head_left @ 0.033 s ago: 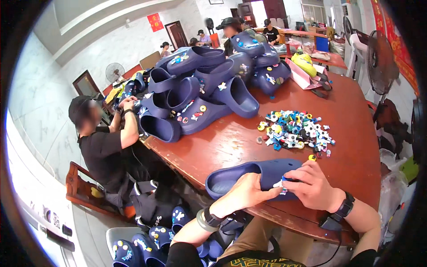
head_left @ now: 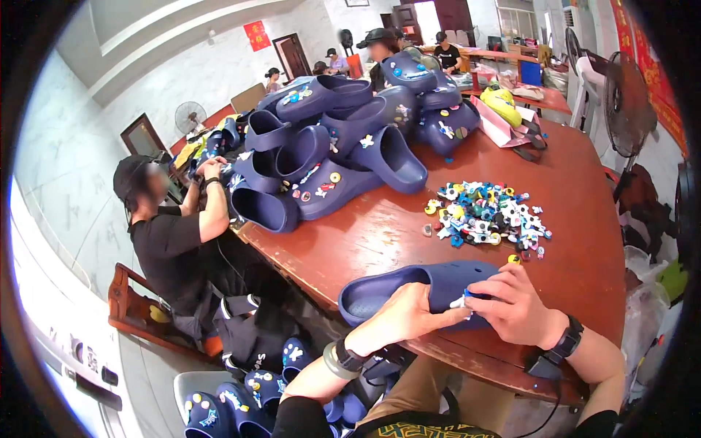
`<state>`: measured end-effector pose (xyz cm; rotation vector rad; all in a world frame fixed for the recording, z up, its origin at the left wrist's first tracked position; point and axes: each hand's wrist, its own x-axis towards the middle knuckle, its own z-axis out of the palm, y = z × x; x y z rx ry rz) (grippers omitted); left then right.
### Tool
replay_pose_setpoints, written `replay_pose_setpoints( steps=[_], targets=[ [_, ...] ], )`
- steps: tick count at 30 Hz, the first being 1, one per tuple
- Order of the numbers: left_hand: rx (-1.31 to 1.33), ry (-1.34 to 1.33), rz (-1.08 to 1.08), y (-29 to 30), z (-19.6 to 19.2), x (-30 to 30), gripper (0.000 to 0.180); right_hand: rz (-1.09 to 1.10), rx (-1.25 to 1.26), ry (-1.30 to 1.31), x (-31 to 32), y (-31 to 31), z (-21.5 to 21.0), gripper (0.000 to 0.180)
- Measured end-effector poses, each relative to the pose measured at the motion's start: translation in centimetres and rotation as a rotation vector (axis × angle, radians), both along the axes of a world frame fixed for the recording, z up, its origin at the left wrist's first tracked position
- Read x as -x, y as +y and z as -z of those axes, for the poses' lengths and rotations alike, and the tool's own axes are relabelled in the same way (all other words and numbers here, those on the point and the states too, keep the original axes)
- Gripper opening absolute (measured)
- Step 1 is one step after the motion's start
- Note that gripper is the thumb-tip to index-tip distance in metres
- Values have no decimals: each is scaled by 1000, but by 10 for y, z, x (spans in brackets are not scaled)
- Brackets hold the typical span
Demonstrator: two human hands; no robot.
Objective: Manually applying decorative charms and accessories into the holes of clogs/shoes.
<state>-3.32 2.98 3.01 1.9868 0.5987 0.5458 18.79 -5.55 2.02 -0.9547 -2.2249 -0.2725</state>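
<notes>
A navy foam clog (head_left: 445,279) lies at the table's near edge, its open heel to the left and its holed toe to the right. My left hand (head_left: 400,312) is closed on the near side of the clog, with the thumb reaching toward the toe. Over the toe, my right hand (head_left: 517,305) pinches a small white-and-blue shoe charm (head_left: 458,301) against the clog. The left thumb tip touches the charm as well. My fingers cover most of the toe and part of the charm.
Beyond the clog lies a heap of colourful charms (head_left: 488,215). A tall pile of navy clogs (head_left: 328,190) stands at the far left of the table. Decorated clogs fill a grey bin (head_left: 186,383) by my left. A co-worker in black (head_left: 164,233) sits at the left.
</notes>
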Motion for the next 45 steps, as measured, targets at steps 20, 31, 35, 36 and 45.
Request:
replay_pose_setpoints(
  steps=[20, 31, 35, 36, 45],
  targets=[
    [-395, -160, -83, -41, 18, 9, 37, 405, 339, 455, -76, 46, 2, 9],
    [-454, -113, -65, -43, 18, 13, 39, 391, 397, -140, -73, 135, 18, 27],
    [-458, -98, -97, -41, 22, 13, 38, 397, 409, -70, -72, 139, 26, 30],
    [-519, -147, -104, -39, 25, 12, 32, 398, 405, -75, -71, 138, 29, 30],
    [-579, -75, -126, -36, 18, 12, 31, 428, 546, 327, -72, 124, 17, 26]
  ],
)
